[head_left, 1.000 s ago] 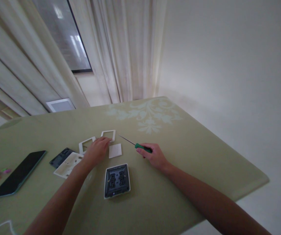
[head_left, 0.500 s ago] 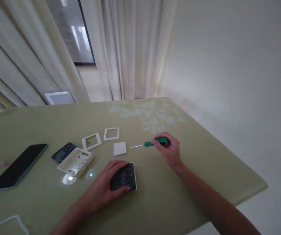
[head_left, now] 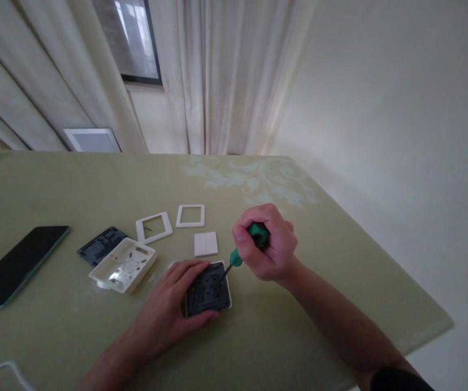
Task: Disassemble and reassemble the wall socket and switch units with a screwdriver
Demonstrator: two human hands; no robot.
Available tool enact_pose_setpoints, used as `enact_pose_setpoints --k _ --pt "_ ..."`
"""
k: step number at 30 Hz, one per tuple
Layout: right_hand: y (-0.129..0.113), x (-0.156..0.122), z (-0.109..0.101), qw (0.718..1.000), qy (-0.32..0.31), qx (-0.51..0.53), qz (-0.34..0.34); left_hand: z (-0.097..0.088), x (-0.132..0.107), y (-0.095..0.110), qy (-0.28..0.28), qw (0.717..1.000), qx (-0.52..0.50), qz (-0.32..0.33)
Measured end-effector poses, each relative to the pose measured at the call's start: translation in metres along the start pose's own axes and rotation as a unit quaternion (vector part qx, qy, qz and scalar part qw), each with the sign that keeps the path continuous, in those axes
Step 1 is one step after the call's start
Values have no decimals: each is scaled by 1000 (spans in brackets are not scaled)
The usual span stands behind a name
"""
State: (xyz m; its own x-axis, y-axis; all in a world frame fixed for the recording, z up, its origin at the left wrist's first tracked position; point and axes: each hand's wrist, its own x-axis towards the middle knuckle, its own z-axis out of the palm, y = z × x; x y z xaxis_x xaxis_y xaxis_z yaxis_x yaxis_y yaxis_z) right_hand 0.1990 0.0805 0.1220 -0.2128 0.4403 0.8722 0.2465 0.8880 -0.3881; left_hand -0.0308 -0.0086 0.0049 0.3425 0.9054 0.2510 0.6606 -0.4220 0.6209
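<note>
A person's right hand (head_left: 270, 244) clenches the green handle of a screwdriver (head_left: 236, 257), its shaft slanting down to the right part of a dark-backed box (head_left: 205, 294) on a green-covered table (head_left: 299, 331). The left hand (head_left: 168, 307) grasps the box from its left side, thumb along the near edge, fingers at the far one. Any lettering on the box's dark face is too small to read. Just beyond lie a white tile (head_left: 205, 244) and two white frames (head_left: 190, 224); farther left, a white tray (head_left: 124, 266) touches a dark plate (head_left: 102, 245), its markings likewise unreadable. A dark tablet (head_left: 19, 266) lies along the left, and a white cable (head_left: 11, 365) curves in the near left corner. Bare cover stretches from the box to the table's slanting right edge, well apart from the tool; the pale wall (head_left: 388, 119) rises past it. Curtains (head_left: 234, 81) hang behind the far edge.
</note>
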Motion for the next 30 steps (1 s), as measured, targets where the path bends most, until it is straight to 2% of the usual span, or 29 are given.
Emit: enact_pose_setpoints --k 7,16,20,24,26,28,30 --pt "7 -3 -1 999 -46 9 -15 2 -2 -1 0 1000 22 9" --pt "12 -11 9 992 -35 116 -39 1 -4 1 -4 1000 29 10" --pt "0 -12 16 994 11 75 -78 4 -7 5 4 999 36 0" --pt "-11 -14 19 997 25 16 -65 8 -7 16 50 997 48 -30" --pt "-14 -12 15 999 -1 -15 -47 9 -6 20 59 996 49 -42" --pt "-17 -7 6 995 -65 -67 -41 9 -6 21 55 996 50 -41" --pt "-20 2 -7 979 -133 -145 -44 8 -5 21 50 997 49 -34"
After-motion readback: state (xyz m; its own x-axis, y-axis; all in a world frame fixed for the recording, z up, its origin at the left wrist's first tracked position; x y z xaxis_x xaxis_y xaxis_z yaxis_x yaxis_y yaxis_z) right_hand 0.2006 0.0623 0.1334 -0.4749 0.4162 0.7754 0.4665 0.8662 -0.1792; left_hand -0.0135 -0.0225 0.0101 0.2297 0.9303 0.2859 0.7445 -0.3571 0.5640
